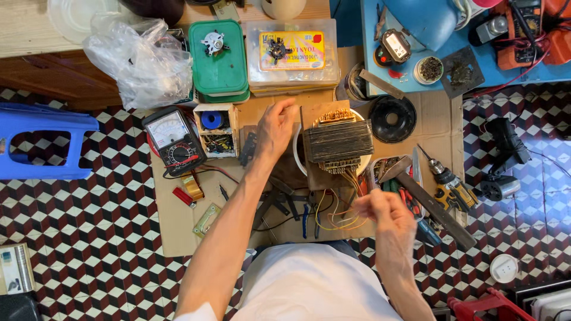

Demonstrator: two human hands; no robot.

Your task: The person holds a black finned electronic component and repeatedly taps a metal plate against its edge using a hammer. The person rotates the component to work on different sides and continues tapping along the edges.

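Transformer (338, 141) sits mid cardboard (178, 226), on white bowl (297, 156). Looks heavy, hard; stacked metal plates, copper coil on top. Best hold: both flat sides of block. Long side runs 9 to 3 o'clock. Wires (339, 217) hang toward 6, thin, bendy. Right hand (386, 211) pinches wire ends. Left hand (275, 128) half open, fingers curled, holds nothing, at 9 of block.
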